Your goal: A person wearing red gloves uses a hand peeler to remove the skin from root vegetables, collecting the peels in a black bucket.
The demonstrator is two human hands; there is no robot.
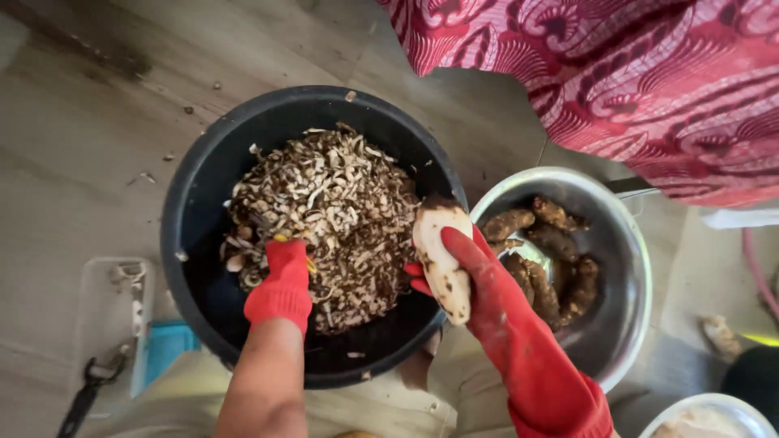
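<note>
1. right hand point(479, 276) in red glove grips pale peeled root point(442, 259) over black tub point(191, 211) rim at three o'clock.
2. left hand point(282, 284) fisted on yellow peeler point(309, 264) above peelings point(324, 219).
3. steel bowl point(629, 243) touches tub's right edge.

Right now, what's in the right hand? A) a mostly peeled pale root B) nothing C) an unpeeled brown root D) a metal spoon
A: the right hand, in a red glove, holds a pale, mostly peeled root over the rim of the black bucket of peelings, while the unpeeled brown roots lie in the metal bowl beside it.
</note>
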